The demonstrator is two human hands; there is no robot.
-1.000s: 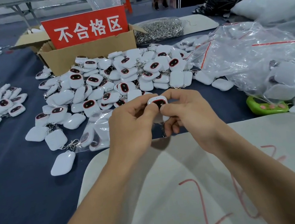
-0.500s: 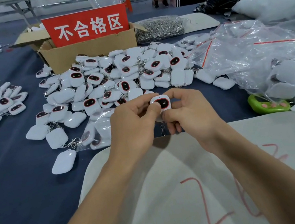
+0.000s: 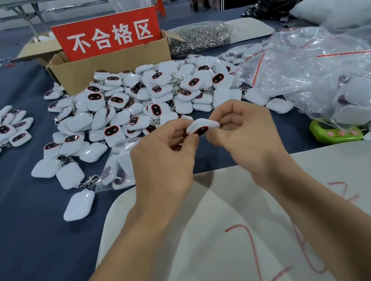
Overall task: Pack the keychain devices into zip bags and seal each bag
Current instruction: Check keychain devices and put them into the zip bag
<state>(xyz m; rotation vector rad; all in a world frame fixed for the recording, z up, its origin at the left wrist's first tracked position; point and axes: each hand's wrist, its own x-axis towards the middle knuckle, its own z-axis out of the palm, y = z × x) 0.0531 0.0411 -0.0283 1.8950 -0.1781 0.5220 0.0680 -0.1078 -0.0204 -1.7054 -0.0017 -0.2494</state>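
Both hands raised over the blue cloth (image 3: 24,240), at the far edge of the white board (image 3: 221,244) with red marks.

One keychain device (image 3: 201,125) held between them, clear of the table, just in front of the big pile (image 3: 143,98).
- Small white rounded shell.
- Dark oval panel with red rim, tipped down toward the wearer; mostly the white top edge shows.
- Slightly blurred; clasp not seen.

Left hand (image 3: 165,160): fingers curled, thumb and fingertips pinching the device's left end.
Right hand (image 3: 247,137): fingers curled, pinching the right end.

Clear zip bags (image 3: 310,70) with red strips heaped at right, some holding white devices. A few bagged devices (image 3: 116,171) lie just left of the left hand. Cardboard box (image 3: 105,65) with red sign (image 3: 107,34) stands behind the pile.
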